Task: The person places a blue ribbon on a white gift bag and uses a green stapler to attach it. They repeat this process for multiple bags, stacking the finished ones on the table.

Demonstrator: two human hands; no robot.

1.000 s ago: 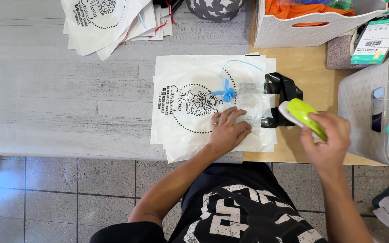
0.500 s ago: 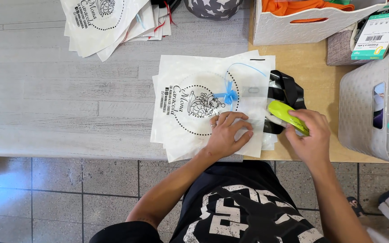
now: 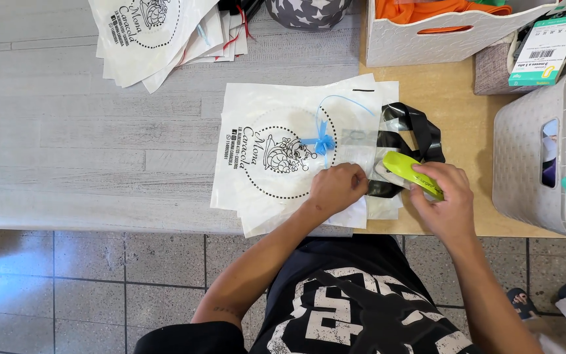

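Note:
A white plastic bag (image 3: 276, 124) with a round black print lies on top of a small pile of the same bags near the table's front edge. A small blue ribbon bow (image 3: 323, 143) sits on it, and black ribbon handles (image 3: 417, 131) stick out at its right end. My left hand (image 3: 337, 189) presses down on the bag's lower right corner, fingers curled on the plastic. My right hand (image 3: 445, 202) grips a lime-green stapler (image 3: 409, 172) whose nose rests at the bag's right edge, just right of my left hand.
Another pile of printed white bags (image 3: 158, 33) lies at the back left. A white box (image 3: 453, 33) with orange cloth stands at the back, a pale laundry basket (image 3: 525, 157) of coloured cloth at the right, a star-patterned pouch (image 3: 306, 12) behind.
My right hand has brought the green stapler leftward, from beside the bag onto its right edge. My left hand stayed pressing on the bag.

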